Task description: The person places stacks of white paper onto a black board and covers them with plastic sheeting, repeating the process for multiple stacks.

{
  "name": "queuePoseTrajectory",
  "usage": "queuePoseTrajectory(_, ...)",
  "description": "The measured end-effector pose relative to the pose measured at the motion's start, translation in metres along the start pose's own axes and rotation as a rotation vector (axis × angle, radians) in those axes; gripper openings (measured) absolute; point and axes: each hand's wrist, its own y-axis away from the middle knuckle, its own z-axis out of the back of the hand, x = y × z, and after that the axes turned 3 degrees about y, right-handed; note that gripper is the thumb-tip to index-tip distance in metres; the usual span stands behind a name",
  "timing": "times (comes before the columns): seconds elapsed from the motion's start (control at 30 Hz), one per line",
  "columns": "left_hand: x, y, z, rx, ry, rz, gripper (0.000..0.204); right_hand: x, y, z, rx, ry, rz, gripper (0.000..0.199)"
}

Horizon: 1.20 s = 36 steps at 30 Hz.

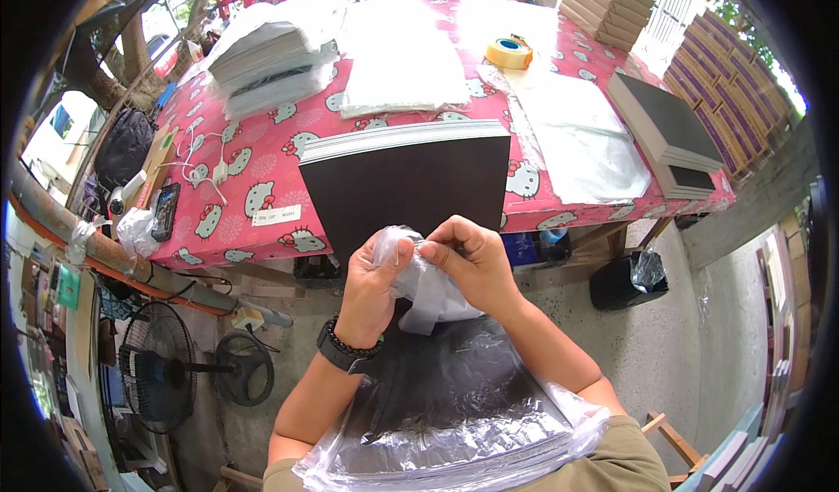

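Both my hands are at a bunched clear plastic bag (428, 298) in front of my chest. My left hand (371, 284) has its fingers closed round the bunched plastic. Thumb and fingers of my right hand (476, 265) pinch its upper edge. Just beyond them a thick stack of black-faced sheets (406, 173) with pale edges leans at the table's front edge, partly hidden by my hands. Nearer to me, below my hands, lies a dark flat stack (454, 396) wrapped in shiny clear plastic, resting against my body.
A pink patterned cloth covers the table (262, 197). On it are plastic-wrapped stacks (271, 64), white plastic sleeves (577, 134), a tape roll (509, 52), black-topped stacks (669, 129) and a phone (165, 211). A fan (162, 365) stands left; a black bin (627, 280) stands right.
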Motion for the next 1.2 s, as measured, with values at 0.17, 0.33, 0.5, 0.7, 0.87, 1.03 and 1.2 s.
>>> queuePoseTrajectory(0.17, -0.002, 0.001, -0.010, -0.050, -0.078, -0.057, 0.015, 0.001, 0.000, -0.001, -0.057, 0.183, 0.099, 0.019)
queuePoseTrajectory(0.33, -0.005, 0.002, -0.005, -0.015, -0.135, -0.057, 0.015, -0.001, 0.001, 0.004, -0.031, 0.141, 0.023, 0.018)
queuePoseTrajectory(0.5, 0.002, 0.002, -0.002, -0.017, -0.005, -0.005, 0.023, -0.004, 0.000, 0.001, -0.071, 0.081, 0.089, 0.019)
queuePoseTrajectory(0.7, -0.013, 0.006, -0.001, 0.097, 0.391, 0.114, 0.032, -0.015, -0.013, 0.015, -0.174, -0.012, -0.053, 0.020)
queuePoseTrajectory(0.87, -0.007, 0.000, 0.012, 0.092, 0.003, -0.105, 0.027, -0.015, -0.009, 0.019, 0.475, -0.332, -0.010, 0.016)
queuePoseTrajectory(1.03, -0.001, 0.002, 0.067, -0.329, -0.299, -0.324, 0.022, -0.021, -0.001, 0.034, 0.306, -1.171, -0.055, 0.013)
queuePoseTrajectory(1.2, -0.020, 0.053, 0.217, -0.806, -0.805, -0.457, 0.024, -0.028, 0.004, 0.131, -0.682, -0.936, -0.115, 0.018)
